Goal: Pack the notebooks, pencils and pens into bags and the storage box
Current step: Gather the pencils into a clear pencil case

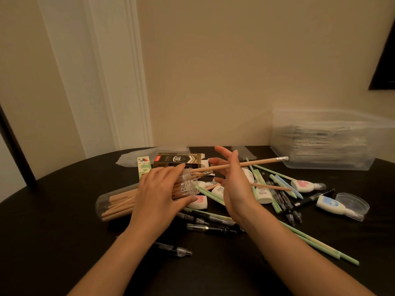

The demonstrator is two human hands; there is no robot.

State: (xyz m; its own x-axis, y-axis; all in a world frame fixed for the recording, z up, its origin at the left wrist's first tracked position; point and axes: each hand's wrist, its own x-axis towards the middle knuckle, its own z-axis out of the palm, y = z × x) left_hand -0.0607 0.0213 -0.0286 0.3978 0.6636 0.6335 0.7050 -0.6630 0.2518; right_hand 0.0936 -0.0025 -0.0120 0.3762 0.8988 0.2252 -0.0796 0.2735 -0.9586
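Note:
A clear plastic tube point(119, 201) lies on its side on the dark table point(53, 231), filled with several wooden pencils. My left hand point(158, 195) grips the tube near its open mouth. My right hand point(233, 184) holds one wooden pencil point(256, 162) between its fingers, the pencil's tip pointing toward the tube's mouth and its eraser end out to the right. Loose green pencils point(320, 244) and black pens point(211, 228) lie scattered under and around both hands. A clear storage box point(329, 139) stands at the back right.
A black and gold pen carton point(177, 160) and a green-patterned box point(143, 165) lie behind my left hand. Correction-tape dispensers point(303, 185) and a round clear lid point(352, 202) lie on the right. Clear plastic bags point(128, 159) lie at the table's back edge by the wall.

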